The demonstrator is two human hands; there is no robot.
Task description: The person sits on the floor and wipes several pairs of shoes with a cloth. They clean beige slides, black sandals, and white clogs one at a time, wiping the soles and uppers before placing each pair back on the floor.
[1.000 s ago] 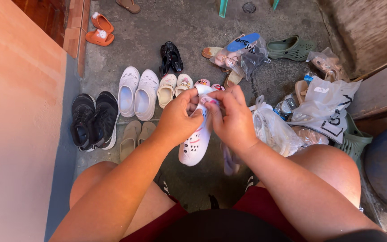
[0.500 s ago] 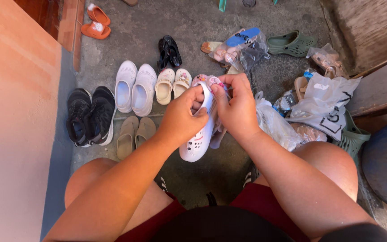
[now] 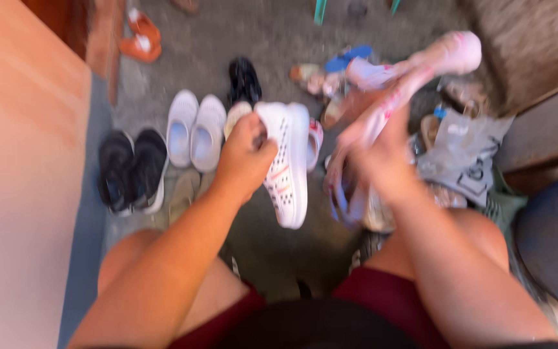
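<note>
The left hand (image 3: 243, 158) is gripping a white perforated clog (image 3: 285, 165), its fingers (image 3: 256, 139) curling over the clog's edge and holding it above the concrete floor (image 3: 279, 45). The right hand (image 3: 382, 165) is blurring badly; it is clutching a pale pink shoe (image 3: 421, 64) that is stretching up and away from its fingers, though whether they are pinching or wrapping I cannot tell. Just right of those fingers, plastic bags (image 3: 460, 152) are lying with footwear inside. Beyond the left fingers, white slip-on shoes (image 3: 195, 129) and black sneakers (image 3: 130, 168) are sitting in pairs.
</note>
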